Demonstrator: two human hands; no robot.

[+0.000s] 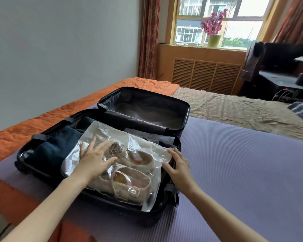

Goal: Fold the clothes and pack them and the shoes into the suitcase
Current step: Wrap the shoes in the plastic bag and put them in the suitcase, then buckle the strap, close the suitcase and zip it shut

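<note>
While the left hand (pixel 94 159) lies flat on the clear bag (pixel 140 142), fingers spread and released, the shoes (pixel 129 186) inside it rest in the near half of the suitcase (pixel 122 215), partly over the dark folded clothes (pixel 54 147). The right hand (pixel 178 168), fingers relaxed and grasping nothing, touches the bag's right corner at the case rim. We judge the step to be settling the shoes. Next, the bag's edges, which appear to ride up on the rim, need tucking inside. The far half (pixel 147 105) lies open beyond, and we judge that the purple mat (pixel 234 172) on the right gives the arms room.
</note>
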